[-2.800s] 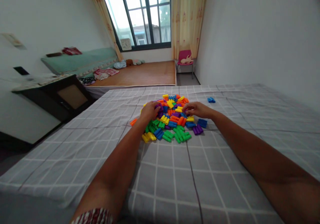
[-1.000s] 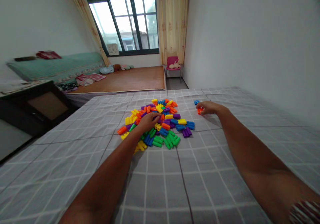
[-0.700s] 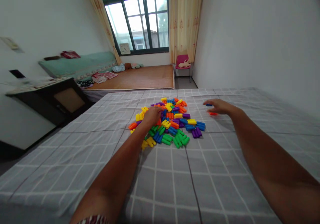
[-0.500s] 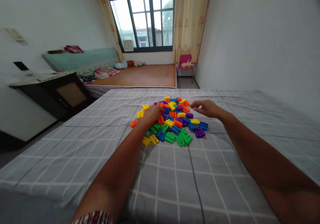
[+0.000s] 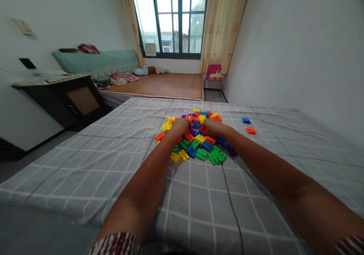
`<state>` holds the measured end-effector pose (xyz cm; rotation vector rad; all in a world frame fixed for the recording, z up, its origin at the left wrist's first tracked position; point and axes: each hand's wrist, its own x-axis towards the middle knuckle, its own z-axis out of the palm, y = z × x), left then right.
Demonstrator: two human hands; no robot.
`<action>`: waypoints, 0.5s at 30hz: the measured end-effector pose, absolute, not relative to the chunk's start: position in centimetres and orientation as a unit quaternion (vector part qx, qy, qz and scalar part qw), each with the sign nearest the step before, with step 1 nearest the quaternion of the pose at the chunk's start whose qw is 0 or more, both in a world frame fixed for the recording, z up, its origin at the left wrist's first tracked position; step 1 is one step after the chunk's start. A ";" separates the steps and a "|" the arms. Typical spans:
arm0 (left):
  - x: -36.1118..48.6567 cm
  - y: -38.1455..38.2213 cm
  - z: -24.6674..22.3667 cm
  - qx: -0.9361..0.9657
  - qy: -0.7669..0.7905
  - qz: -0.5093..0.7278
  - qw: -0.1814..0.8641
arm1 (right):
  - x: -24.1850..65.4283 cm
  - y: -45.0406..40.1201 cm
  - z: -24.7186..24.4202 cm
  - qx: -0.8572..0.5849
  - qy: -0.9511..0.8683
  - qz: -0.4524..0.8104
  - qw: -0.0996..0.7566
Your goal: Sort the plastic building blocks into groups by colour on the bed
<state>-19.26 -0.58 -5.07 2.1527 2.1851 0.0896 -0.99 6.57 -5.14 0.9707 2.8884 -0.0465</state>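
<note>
A heap of small plastic pieces in green [image 5: 217, 155], yellow, orange, blue and purple lies on the grey checked sheet [image 5: 196, 205]. My left hand [image 5: 182, 127] is over the heap's left-middle part, fingers bent in among orange pieces; what its fingertips hold is too small to make out. My right hand [image 5: 211, 127] is close beside it over the middle, its fingers pressed together at a blue piece [image 5: 196, 124], and I cannot tell whether it grips that piece. Off to the right, a blue piece [image 5: 246, 120] and an orange piece [image 5: 251, 130] lie apart from the heap.
Beyond the sheet is a bed with a brown mat [image 5: 170, 85], clothes and soft toys on it. A dark cabinet [image 5: 82, 101] stands at the left. A pink chair [image 5: 214, 73] is near the curtain [image 5: 227, 27], by the window.
My right hand has moved left from the heap's right edge onto its middle. A blue and an orange piece now show on the sheet at the right. The view has shifted slightly.
</note>
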 end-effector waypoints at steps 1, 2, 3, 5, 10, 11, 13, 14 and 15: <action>-19.2 -0.7 -5.0 0.700 0.713 0.029 0.036 | -0.7 6.5 -5.1 0.328 0.943 -0.015 0.055; -19.2 -0.7 -4.9 0.699 0.713 0.032 0.032 | -0.3 6.4 -5.0 0.334 0.941 -0.020 0.057; -19.1 -0.8 -4.8 0.699 0.714 0.040 0.023 | 0.1 6.4 -4.8 0.338 0.939 -0.027 0.055; -18.7 -0.9 -4.2 0.697 0.714 0.068 -0.001 | 1.2 6.4 -4.2 0.339 0.940 -0.032 0.034; -18.1 -0.7 -1.8 0.699 0.710 0.085 -0.027 | 3.8 6.6 -3.3 0.381 0.924 -0.006 -0.034; -18.1 -0.6 -1.5 0.704 0.707 0.063 -0.021 | 4.1 6.7 -3.2 0.388 0.921 -0.012 -0.043; -18.4 -0.7 -1.5 0.716 0.698 0.018 0.001 | 4.4 6.8 -3.4 0.385 0.921 -0.033 -0.055; -18.7 -0.9 -1.8 0.722 0.692 0.007 0.011 | 4.3 6.9 -3.6 0.377 0.924 -0.041 -0.054; -19.0 -1.2 -2.3 0.729 0.684 0.006 0.021 | 4.2 7.0 -3.8 0.368 0.927 -0.044 -0.049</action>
